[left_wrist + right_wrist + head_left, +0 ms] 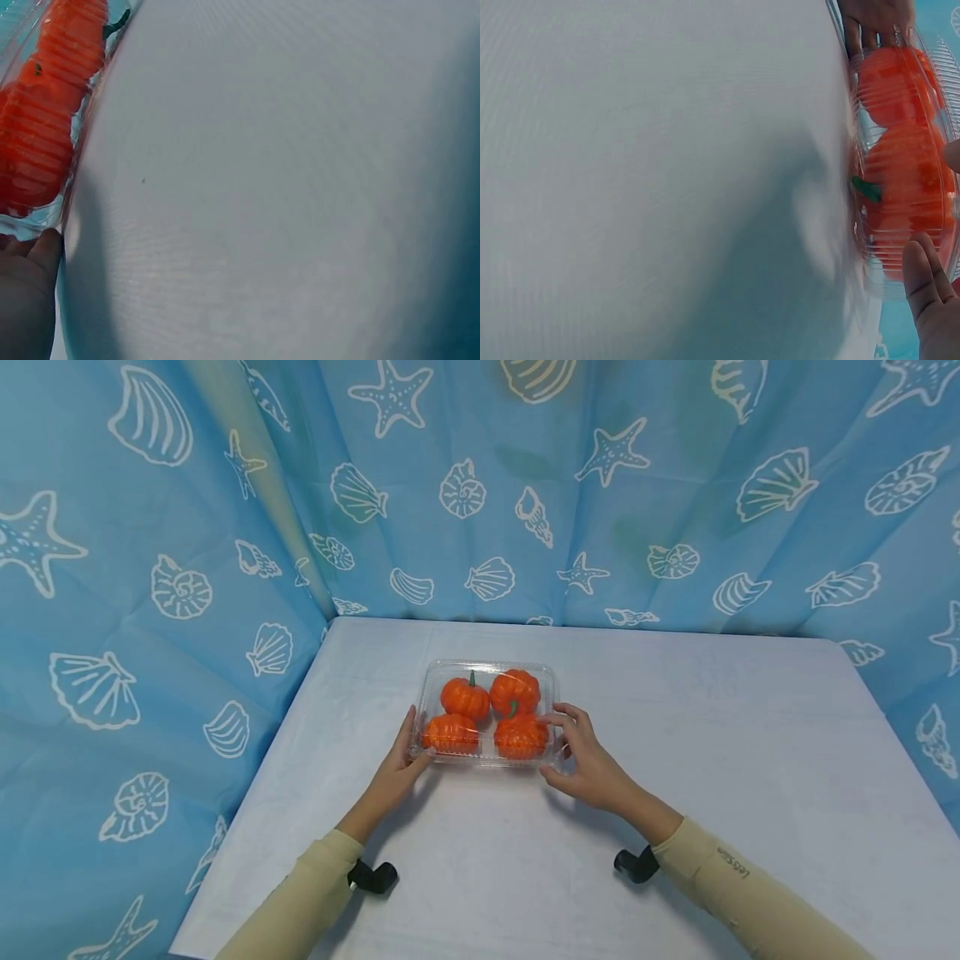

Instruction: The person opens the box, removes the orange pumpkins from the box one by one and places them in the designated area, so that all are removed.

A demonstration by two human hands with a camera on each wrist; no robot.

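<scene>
Several small orange pumpkins with green stems sit inside a clear plastic clamshell box near the middle of the table. The lid lies over them. My left hand holds the box's left front corner, thumb at the front and fingers along the side. At the right end is my right hand, its fingertips touching the lid's edge and its thumb spread near the front right corner. In the right wrist view, this hand's thumb and fingers stand apart beside the box, not closed round it.
A white cloth covers the table. Behind and to the left hangs a blue curtain with white shells and starfish. A black wrist-worn device shows under the left sleeve, and another black device under the right.
</scene>
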